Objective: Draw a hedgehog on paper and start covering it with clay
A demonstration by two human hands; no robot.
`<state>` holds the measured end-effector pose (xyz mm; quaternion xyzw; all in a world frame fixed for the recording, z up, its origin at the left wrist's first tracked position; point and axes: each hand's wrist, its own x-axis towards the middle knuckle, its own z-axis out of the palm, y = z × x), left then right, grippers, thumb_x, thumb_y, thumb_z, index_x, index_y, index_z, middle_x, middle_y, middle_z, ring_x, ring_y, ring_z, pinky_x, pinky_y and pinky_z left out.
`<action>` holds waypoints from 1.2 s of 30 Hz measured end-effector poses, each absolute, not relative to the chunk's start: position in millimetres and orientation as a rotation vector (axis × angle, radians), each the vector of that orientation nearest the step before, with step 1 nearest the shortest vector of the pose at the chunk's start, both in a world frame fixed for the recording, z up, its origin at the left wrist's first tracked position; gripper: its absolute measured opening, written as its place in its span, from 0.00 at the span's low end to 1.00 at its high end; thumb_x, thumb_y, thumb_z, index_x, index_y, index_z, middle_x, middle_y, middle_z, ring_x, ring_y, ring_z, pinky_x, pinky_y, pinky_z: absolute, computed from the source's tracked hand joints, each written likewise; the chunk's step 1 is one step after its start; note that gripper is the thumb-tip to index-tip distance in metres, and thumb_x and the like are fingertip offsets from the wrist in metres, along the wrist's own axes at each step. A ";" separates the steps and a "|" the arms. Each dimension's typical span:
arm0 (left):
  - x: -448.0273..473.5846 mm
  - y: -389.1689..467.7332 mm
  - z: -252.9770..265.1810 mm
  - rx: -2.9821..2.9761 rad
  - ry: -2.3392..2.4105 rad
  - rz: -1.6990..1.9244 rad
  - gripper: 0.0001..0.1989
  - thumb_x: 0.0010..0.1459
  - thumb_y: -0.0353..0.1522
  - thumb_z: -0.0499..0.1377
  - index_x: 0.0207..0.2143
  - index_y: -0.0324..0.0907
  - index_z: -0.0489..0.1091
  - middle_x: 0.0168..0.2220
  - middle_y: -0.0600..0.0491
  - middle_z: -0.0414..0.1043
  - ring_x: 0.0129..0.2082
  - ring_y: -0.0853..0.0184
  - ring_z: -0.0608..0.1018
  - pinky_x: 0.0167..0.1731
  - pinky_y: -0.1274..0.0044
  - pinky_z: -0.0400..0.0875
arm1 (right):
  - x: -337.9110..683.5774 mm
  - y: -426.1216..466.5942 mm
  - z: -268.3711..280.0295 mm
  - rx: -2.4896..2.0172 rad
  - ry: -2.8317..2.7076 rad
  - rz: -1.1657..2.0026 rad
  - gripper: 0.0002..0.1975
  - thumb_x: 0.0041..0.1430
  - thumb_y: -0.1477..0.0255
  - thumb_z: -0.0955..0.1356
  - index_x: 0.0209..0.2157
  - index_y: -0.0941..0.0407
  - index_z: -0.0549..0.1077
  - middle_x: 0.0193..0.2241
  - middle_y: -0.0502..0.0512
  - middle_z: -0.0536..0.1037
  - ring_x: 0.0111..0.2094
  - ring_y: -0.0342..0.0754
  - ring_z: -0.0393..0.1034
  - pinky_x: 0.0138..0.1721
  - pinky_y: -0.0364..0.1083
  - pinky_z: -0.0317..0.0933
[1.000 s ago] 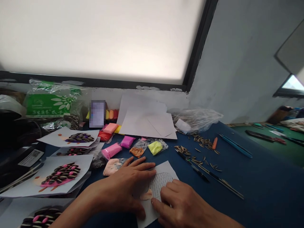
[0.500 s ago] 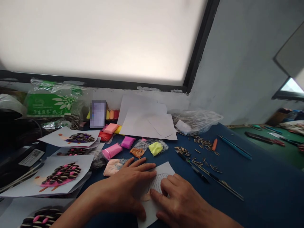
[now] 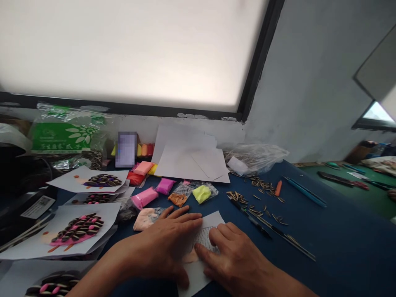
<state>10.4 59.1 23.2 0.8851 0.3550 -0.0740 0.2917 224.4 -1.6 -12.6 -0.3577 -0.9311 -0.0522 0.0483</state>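
Observation:
A white sheet of paper (image 3: 198, 285) lies at the table's front, with a pen-drawn outline filled with small strokes. A flat piece of peach modelling clay (image 3: 190, 257) sits on it beside the outline. My left hand (image 3: 167, 237) rests over the sheet's left side, fingers spread, thumb at its lower edge. My right hand (image 3: 230, 258) covers the right side with most fingers curled; its index fingertip presses at the clay's edge. Nothing shows in its fingers, though the palm is hidden. Just beyond my left hand lies a bag of peach clay (image 3: 145, 218).
Finished hedgehog pictures (image 3: 107, 220) of seeds and clay are stacked at left. Coloured clay packs (image 3: 145, 198) lie ahead. At right are loose sunflower seeds (image 3: 236, 196), a black pen (image 3: 260, 227) and a blue tool (image 3: 305, 191). White paper sheets (image 3: 192, 159) lean against the wall.
The whole view has shifted slightly left. Both hands keep nearly the same place on the sheet, with the right index finger still at the peach clay.

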 end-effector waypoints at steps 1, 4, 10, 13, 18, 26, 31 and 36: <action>10.0 59.6 21.9 2.355 0.945 -0.191 0.50 0.46 0.45 0.69 0.68 0.50 0.52 0.70 0.51 0.47 0.70 0.44 0.44 0.65 0.49 0.40 | 224.6 -1.5 -12.4 -1.088 -2.837 -0.159 0.12 0.67 0.68 0.66 0.49 0.57 0.71 0.37 0.59 0.74 0.36 0.54 0.64 0.36 0.51 0.54; 9.1 61.0 19.6 2.353 0.920 -0.166 0.47 0.49 0.46 0.68 0.68 0.51 0.52 0.71 0.53 0.44 0.70 0.45 0.43 0.65 0.48 0.40 | 225.4 -2.3 -10.1 -1.139 -2.782 -0.138 0.12 0.65 0.68 0.68 0.49 0.56 0.71 0.37 0.58 0.74 0.34 0.53 0.63 0.35 0.50 0.54; 7.7 60.8 18.6 2.346 0.904 -0.155 0.48 0.47 0.47 0.68 0.68 0.51 0.54 0.71 0.53 0.43 0.70 0.46 0.44 0.65 0.49 0.40 | 227.3 -3.9 -4.4 -1.125 -2.745 -0.057 0.07 0.64 0.70 0.68 0.44 0.54 0.73 0.34 0.56 0.72 0.32 0.50 0.62 0.33 0.48 0.52; 7.4 60.5 17.5 2.351 0.898 -0.148 0.48 0.47 0.48 0.68 0.68 0.51 0.54 0.71 0.53 0.42 0.70 0.47 0.44 0.65 0.49 0.39 | 226.9 -3.7 -6.5 -1.073 -2.784 -0.024 0.11 0.64 0.67 0.68 0.47 0.52 0.71 0.34 0.55 0.72 0.32 0.51 0.62 0.33 0.48 0.51; 9.0 60.3 18.7 2.354 0.908 -0.165 0.47 0.48 0.46 0.67 0.68 0.50 0.53 0.71 0.53 0.43 0.70 0.48 0.44 0.65 0.50 0.38 | 225.3 -3.9 -9.2 -1.089 -2.800 0.035 0.10 0.65 0.67 0.67 0.47 0.51 0.71 0.35 0.55 0.71 0.32 0.50 0.62 0.34 0.48 0.52; 10.9 59.8 22.7 2.366 0.909 -0.154 0.46 0.48 0.44 0.68 0.68 0.51 0.54 0.70 0.53 0.47 0.69 0.46 0.46 0.64 0.48 0.42 | 224.9 -1.2 -8.4 -1.161 -2.784 0.073 0.07 0.66 0.70 0.65 0.44 0.53 0.72 0.35 0.55 0.71 0.33 0.49 0.61 0.34 0.47 0.52; 12.2 59.2 22.6 2.369 0.939 -0.182 0.49 0.47 0.44 0.68 0.68 0.48 0.53 0.70 0.51 0.48 0.70 0.46 0.45 0.64 0.49 0.41 | 224.2 1.5 -12.7 -1.150 -2.781 -0.024 0.06 0.67 0.69 0.65 0.42 0.52 0.73 0.33 0.54 0.70 0.32 0.49 0.61 0.34 0.47 0.52; 10.1 59.7 20.7 2.362 0.905 -0.124 0.45 0.47 0.44 0.69 0.66 0.53 0.57 0.70 0.52 0.49 0.69 0.44 0.46 0.64 0.47 0.41 | 224.6 2.5 -13.5 -1.144 -2.731 -0.157 0.06 0.68 0.70 0.65 0.43 0.53 0.73 0.33 0.54 0.70 0.31 0.49 0.60 0.33 0.48 0.51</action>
